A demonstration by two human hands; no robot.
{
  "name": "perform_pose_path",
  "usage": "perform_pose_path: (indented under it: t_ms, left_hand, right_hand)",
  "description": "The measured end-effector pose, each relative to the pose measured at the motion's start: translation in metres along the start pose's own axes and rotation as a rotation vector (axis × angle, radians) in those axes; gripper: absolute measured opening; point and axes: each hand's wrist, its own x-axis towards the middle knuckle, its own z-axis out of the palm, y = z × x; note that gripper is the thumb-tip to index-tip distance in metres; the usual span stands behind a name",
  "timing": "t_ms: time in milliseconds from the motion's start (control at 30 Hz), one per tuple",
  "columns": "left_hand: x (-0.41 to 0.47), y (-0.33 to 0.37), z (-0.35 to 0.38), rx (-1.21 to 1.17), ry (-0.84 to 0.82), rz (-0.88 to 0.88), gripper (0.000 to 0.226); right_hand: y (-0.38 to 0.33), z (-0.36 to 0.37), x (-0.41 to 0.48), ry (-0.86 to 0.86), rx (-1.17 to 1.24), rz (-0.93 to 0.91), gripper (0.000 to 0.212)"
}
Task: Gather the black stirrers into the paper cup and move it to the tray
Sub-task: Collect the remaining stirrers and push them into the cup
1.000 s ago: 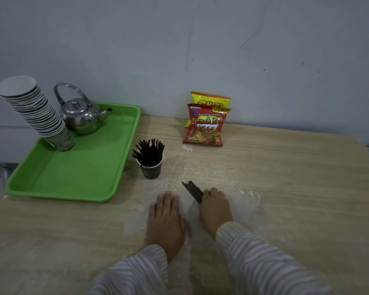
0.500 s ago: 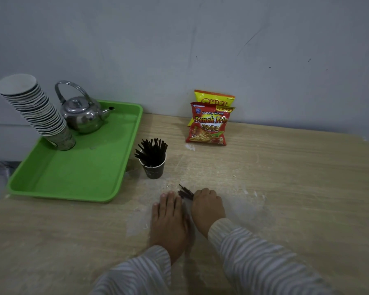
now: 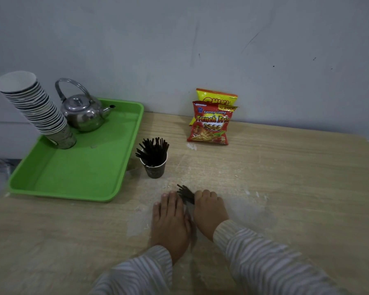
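A dark paper cup stands on the wooden table just right of the green tray, with several black stirrers sticking up out of it. Nearer to me, a small bundle of black stirrers lies on the table between my hands. My left hand lies flat, palm down, fingers together, against the bundle's left side. My right hand is curled over the bundle's right side, and its fingers hide most of the stirrers' length.
On the tray stand a leaning stack of paper cups and a steel kettle. Two snack bags lean against the wall behind. White dust marks the table around my hands.
My two hands have come closer together, pressing the loose stirrers into a tighter bundle. The cup has not moved.
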Motion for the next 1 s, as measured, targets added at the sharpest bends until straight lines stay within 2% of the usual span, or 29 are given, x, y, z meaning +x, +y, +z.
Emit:
perform_pose_path:
  t_ms: [233,600,733,1000]
  left_hand:
    - [0.001,0.0,0.001,-0.004,0.005,0.0,0.058]
    - [0.001,0.0,0.003,0.0,0.024,-0.003,0.058]
    - [0.001,0.0,0.001,0.025,0.022,-0.003,0.057]
    - [0.001,-0.002,0.008,0.018,0.061,0.011,0.058]
  right_hand:
    - [-0.001,-0.004,0.008,-0.056,-0.022,0.059,0.027]
    - [-0.001,-0.009,0.007,-0.137,-0.081,-0.029,0.028]
    - [0.0,-0.01,0.015,-0.194,0.009,0.024,0.03]
    - [0.004,-0.005,0.008,-0.108,0.17,0.025,0.023]
